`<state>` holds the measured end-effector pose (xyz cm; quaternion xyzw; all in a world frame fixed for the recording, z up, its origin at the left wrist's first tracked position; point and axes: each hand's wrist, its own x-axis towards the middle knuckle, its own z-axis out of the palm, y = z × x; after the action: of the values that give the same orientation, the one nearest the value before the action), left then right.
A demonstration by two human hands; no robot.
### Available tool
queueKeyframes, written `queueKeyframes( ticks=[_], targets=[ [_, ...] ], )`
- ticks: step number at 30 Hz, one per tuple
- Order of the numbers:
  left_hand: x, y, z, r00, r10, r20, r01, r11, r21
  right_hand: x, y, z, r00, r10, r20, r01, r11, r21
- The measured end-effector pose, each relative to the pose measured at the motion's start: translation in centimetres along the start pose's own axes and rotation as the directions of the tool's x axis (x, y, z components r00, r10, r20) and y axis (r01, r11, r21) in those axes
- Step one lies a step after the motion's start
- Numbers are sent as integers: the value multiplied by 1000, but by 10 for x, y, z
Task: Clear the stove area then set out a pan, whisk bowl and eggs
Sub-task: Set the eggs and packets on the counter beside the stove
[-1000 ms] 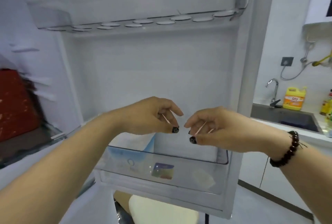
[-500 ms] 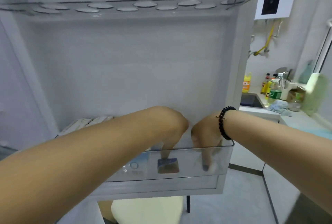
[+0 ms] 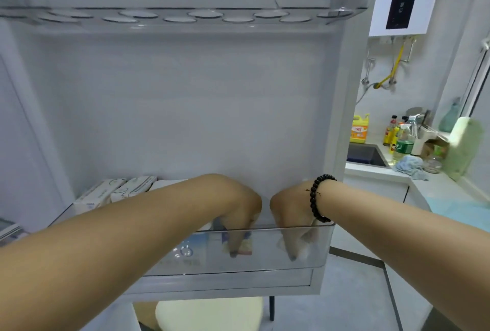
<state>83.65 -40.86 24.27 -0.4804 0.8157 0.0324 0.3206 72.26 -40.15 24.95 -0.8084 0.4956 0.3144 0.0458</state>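
Observation:
I face the inside of an open fridge door. My left hand and my right hand reach side by side down into the clear lower door bin. Their fingers point downward behind the bin's translucent front wall, which carries small stickers. The wall blurs them, so whether either hand holds something is hidden. A dark bead bracelet circles my right wrist. Above, the clear upper door shelf shows a row of round egg holes from below. No eggs, pan or bowl show.
White boxes lie in the bin's left part. Right of the door are a counter with a sink, a yellow detergent bottle, several bottles, a blue cloth and a green board. A cream stool stands below.
A second ago both hands hovered above the bin pinching thin sticks. They then dropped into the bin. My view swung right and closer to the door.

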Motion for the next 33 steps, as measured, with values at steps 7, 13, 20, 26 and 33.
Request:
queueKeyframes(
  ticks=[7, 13, 20, 26, 33],
  targets=[
    [-31, 0, -8, 978, -60, -198, 27, 986, -164, -25, 19, 1, 946, 69, -317, 15, 967, 255],
    [-78, -8, 17, 802, -128, -584, -366, 667, -649, -75, 35, 42, 757, 231, -611, 454, 487, 746],
    [-70, 60, 35, 556, -327, -764, -701, 310, -642, -72, 31, 105, 721, 444, -532, 689, -539, 484],
    [-39, 116, 12, 579, -383, -720, -787, -29, -617, -88, 73, 137, 684, 635, -360, 729, -585, 356],
    [-15, 134, -17, 564, -486, -668, -764, -1, -645, -43, 109, 128, 682, 629, -372, 728, -539, 423]
  ],
)
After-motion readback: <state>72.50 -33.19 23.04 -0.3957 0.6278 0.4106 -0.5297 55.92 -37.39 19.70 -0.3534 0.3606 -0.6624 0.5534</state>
